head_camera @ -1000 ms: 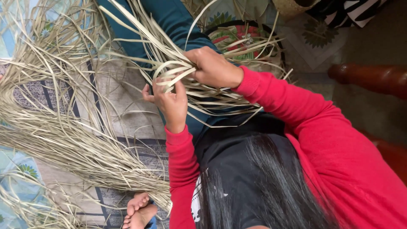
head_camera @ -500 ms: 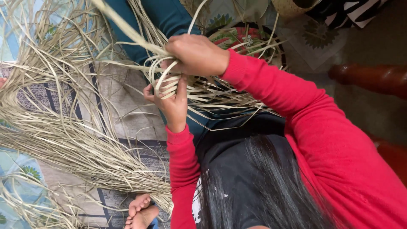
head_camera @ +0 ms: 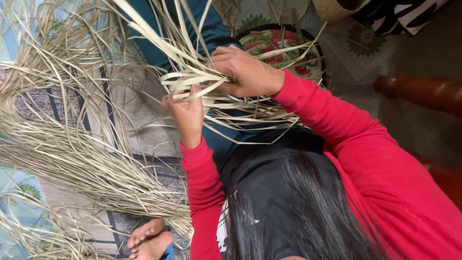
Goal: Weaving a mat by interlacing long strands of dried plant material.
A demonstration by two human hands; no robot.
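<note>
My left hand point(head_camera: 186, 114) and my right hand point(head_camera: 246, 73) are both closed on a bunch of pale dried leaf strips point(head_camera: 192, 79), which is looped between them. The left hand pinches the loops from below with the thumb on top. Coming from the right, the right hand grips the strips with its fingers curled over them. Long loose ends fan out up and left and across my teal trouser leg point(head_camera: 211, 33). Both arms are in red sleeves.
A large heap of the same dried strips point(head_camera: 72, 159) spreads over a patterned mat point(head_camera: 139, 110) at the left. A round floral tray point(head_camera: 308, 62) lies behind the hands. A dark wooden furniture part point(head_camera: 418, 91) is at the right, and a bare foot point(head_camera: 149, 240) at the bottom.
My right hand swung up and left over the bunch, then came back right and down, drawing a strip around the loops. The left hand held its place.
</note>
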